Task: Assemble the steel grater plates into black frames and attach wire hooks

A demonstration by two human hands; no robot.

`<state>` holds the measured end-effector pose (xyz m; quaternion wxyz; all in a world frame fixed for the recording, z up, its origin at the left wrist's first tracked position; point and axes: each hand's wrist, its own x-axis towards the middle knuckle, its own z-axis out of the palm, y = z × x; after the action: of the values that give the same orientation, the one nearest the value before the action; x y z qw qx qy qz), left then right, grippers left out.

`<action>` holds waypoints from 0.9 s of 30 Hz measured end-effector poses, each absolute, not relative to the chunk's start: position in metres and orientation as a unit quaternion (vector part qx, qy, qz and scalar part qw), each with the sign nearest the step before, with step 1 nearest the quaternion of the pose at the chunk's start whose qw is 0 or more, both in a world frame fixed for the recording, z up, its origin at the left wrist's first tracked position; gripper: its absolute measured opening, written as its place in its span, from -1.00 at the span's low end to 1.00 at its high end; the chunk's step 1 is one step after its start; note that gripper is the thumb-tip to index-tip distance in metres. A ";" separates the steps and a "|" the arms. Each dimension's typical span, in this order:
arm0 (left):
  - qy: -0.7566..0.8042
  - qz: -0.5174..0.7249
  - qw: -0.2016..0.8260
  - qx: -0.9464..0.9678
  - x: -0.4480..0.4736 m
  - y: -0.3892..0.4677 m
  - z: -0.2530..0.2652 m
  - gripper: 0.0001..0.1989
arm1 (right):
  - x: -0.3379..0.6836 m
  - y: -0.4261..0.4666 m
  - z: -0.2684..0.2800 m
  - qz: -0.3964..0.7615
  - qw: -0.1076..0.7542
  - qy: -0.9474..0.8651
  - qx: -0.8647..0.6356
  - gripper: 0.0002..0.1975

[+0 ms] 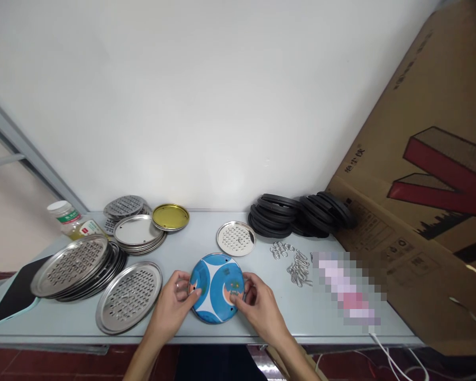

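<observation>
A round blue-and-white printed metal lid [216, 304] with small holes near its rim is held level just above the front of the table. My left hand [178, 296] closes on its left edge, thumb on top and a ring on one finger. On the right edge, my right hand [257, 301] pinches it the same way. Just behind it lies a small shiny perforated grater disc [236, 239]. An oval metal grater plate [130, 296] rests to the left of my left hand. Whatever is under the lid is hidden.
At left are a stack of grater plates [73, 264], a dark tablet [18, 291] and a jar [65, 216]. Behind stand stacked lids [138, 231] and a gold lid [170, 217]. Black rings [275, 214], metal rings [281, 248], clips [299, 269] and a large carton [412, 254] are right.
</observation>
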<state>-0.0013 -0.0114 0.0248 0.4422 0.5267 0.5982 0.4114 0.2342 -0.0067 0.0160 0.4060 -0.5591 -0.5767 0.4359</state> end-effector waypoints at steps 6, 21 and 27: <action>0.586 0.471 0.308 0.583 0.019 -0.040 0.042 -0.68 | 0.244 -0.015 0.016 0.565 0.482 -0.481 -0.466 -0.64; 0.298 0.375 -0.079 0.874 0.030 -0.056 0.055 -0.58 | 0.265 -0.037 0.046 0.762 0.485 -0.158 -0.399 -0.65; 0.364 0.395 0.029 0.843 0.043 -0.045 0.057 -0.51 | 0.273 -0.039 0.035 0.721 0.510 -0.153 -0.444 -0.52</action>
<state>0.0433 -0.0452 0.0569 0.0290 0.8430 0.3643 0.3946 0.2728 -0.0393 0.0354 0.5095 -0.4441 -0.1532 0.7209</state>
